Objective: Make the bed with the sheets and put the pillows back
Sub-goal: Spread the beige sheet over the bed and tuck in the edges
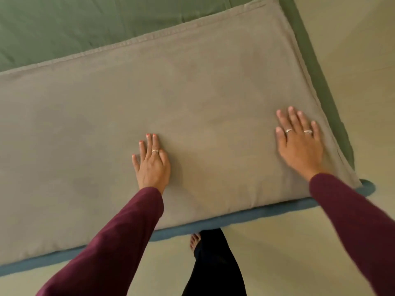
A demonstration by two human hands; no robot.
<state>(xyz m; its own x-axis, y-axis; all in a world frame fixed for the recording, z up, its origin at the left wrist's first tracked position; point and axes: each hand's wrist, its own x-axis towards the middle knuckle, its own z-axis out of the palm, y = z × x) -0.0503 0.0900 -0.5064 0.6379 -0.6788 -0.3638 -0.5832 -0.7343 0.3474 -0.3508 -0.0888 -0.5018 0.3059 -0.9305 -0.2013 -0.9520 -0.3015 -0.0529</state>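
Note:
A folded grey-brown sheet (pixel 192 99) lies flat across the foot of the bed, on top of a green sheet (pixel 85 28). My left hand (pixel 152 163) presses palm-down on the grey-brown sheet near its middle, fingers straight. My right hand (pixel 299 142) lies flat on the same sheet close to its right edge, fingers spread. A blue mattress edge (pixel 235 218) shows under the near side of the folded sheet. No pillows are in view.
Pale floor (pixel 299 253) surrounds the bed at the front and right. My leg in dark trousers and a bare foot (pixel 195 240) stand against the bed's near edge. The green sheet hangs over the right corner (pixel 320 92).

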